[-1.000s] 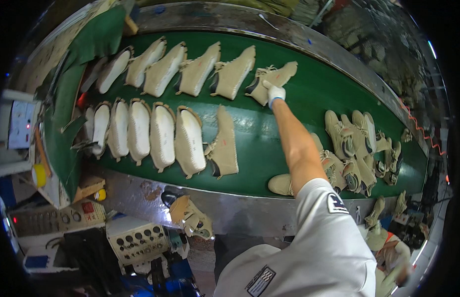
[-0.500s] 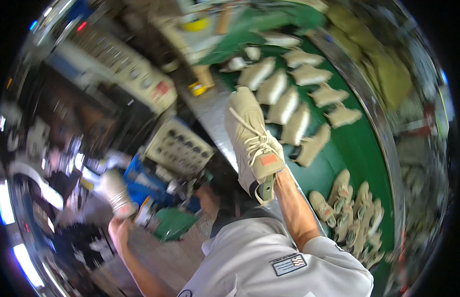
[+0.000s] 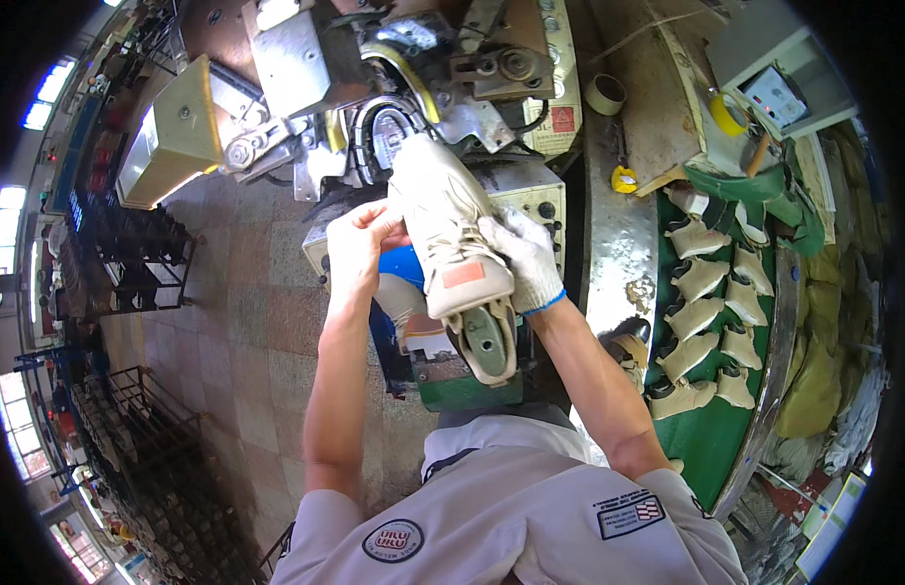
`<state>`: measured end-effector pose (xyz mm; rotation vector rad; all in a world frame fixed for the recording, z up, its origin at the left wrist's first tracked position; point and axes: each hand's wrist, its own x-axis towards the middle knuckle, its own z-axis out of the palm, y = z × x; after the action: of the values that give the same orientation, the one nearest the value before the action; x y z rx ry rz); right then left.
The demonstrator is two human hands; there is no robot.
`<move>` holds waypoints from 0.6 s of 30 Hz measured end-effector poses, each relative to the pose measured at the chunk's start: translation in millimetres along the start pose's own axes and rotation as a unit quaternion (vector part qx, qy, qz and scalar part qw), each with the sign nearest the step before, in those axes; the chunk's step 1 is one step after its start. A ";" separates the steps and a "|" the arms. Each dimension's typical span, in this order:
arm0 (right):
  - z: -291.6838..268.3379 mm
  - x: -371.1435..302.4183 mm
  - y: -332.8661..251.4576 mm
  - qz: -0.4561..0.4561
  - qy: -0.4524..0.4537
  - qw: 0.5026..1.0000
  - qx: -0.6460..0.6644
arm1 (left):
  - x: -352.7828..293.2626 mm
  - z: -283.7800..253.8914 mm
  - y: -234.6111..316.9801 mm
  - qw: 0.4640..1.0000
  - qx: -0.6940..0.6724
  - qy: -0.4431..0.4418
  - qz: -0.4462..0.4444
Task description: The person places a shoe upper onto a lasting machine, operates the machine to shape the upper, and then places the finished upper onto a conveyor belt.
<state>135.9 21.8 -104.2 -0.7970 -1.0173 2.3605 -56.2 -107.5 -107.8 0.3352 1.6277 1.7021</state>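
A beige lace-up shoe upper (image 3: 438,210), with an orange patch on its tongue, is held up between my hands with its toe pointing into a machine (image 3: 389,127). From its open heel end shows a green shoe last (image 3: 488,343). My bare left hand (image 3: 365,244) is closed at the shoe's left side, thumb and fingers against the edge. On the right side, my right hand (image 3: 525,255), in a white knit glove with a blue cuff, grips beside the laces. Below the hands, another beige shoe (image 3: 402,300) is partly hidden near a blue surface.
At right, a green conveyor belt (image 3: 701,439) carries rows of beige shoe uppers (image 3: 696,322) beside a worn metal ledge (image 3: 618,224). A tape roll (image 3: 605,95) and a yellow tape measure (image 3: 624,179) lie there. Dark racks (image 3: 131,253) stand at left on the tiled floor.
My view has turned from the belt to the machine. Before, each hand held a separate shoe, spread apart; now both hands are on one shoe at the machine.
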 end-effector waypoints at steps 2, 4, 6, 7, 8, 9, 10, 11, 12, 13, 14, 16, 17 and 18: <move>18.0 16.5 0.3 -0.022 0.001 1.000 -0.014 | 9.2 -2.4 10.4 0.998 0.013 0.059 0.027; 19.3 43.8 17.7 -0.049 0.006 0.999 0.009 | 16.8 -4.9 18.0 0.994 -0.003 0.092 0.060; 24.7 64.6 22.6 -0.065 0.011 0.997 0.039 | 28.2 -8.8 20.5 0.989 -0.026 0.107 0.096; 33.2 70.5 20.3 -0.069 0.012 0.997 0.036 | 31.6 -12.4 23.8 0.988 -0.046 0.109 0.097; 39.5 76.0 20.7 -0.074 0.011 0.996 0.045 | 33.2 -14.3 25.8 0.986 -0.061 0.111 0.105; 44.4 80.6 22.3 -0.078 0.012 0.995 0.054 | 34.7 -14.9 26.0 0.984 -0.076 0.113 0.113; 46.0 84.5 26.3 -0.067 0.017 0.995 0.069 | 35.6 -14.1 22.8 0.981 -0.097 0.121 0.113; 46.2 88.1 31.9 -0.055 0.022 0.995 0.084 | 36.3 -12.3 16.0 0.978 -0.118 0.129 0.112; 46.9 90.8 37.0 -0.044 0.028 0.994 0.099 | 36.6 -10.6 7.6 0.975 -0.139 0.136 0.112; 44.2 92.9 42.5 -0.043 0.045 0.991 0.115 | 36.9 -8.1 -5.5 0.971 -0.176 0.136 0.093; 45.6 92.9 44.5 -0.044 0.052 0.991 0.115 | 34.4 -6.6 -13.7 0.973 -0.173 0.143 0.059; 46.4 93.9 46.3 -0.043 0.060 0.990 0.117 | 26.2 -5.0 -23.1 0.979 -0.186 0.077 0.027; 45.7 94.1 46.6 -0.040 0.063 0.990 0.120 | 23.2 -2.5 -29.9 0.975 -0.214 0.059 -0.023; 45.1 93.8 47.3 -0.037 0.066 0.990 0.122 | 18.7 6.1 -36.8 0.965 -0.251 0.054 -0.058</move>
<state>29.3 25.3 -145.6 -0.7939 -0.6754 2.2795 -53.0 -93.6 -147.0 -0.1022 1.2015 1.9907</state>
